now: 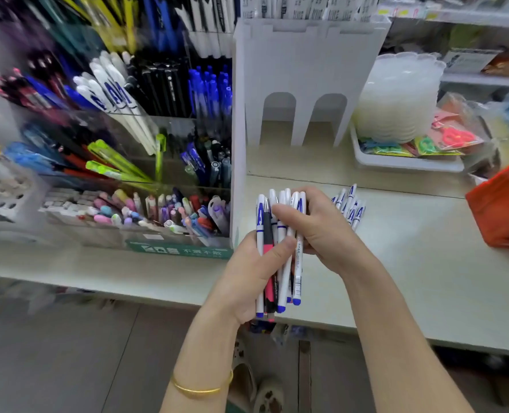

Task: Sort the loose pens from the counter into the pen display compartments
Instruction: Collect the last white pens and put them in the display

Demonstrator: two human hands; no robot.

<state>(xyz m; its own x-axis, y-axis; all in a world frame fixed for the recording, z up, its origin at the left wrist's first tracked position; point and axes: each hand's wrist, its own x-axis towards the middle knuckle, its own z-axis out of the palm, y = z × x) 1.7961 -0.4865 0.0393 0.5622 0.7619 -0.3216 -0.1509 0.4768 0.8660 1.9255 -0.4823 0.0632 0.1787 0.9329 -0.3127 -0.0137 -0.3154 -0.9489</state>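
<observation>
Left hand (247,272) grip clamped on pen bundle (278,251); right hand (315,222) pinching tops. Light, stiff, slick barrels; hold mid-barrel.

This is a stationery shop. Left of the fingers (280,210), a clear tiered pen display (134,162) holds many sorted pens with a green printed label. Beyond the fingers stands a white cardboard stand (307,84); to their right, a tray (402,162) of packaged scissors and stocked shelves (470,79).

We see a pale counter (396,263). On it stand a pen display (146,180) and a white tray (402,162). Loose pens (350,208) lie there too.
</observation>
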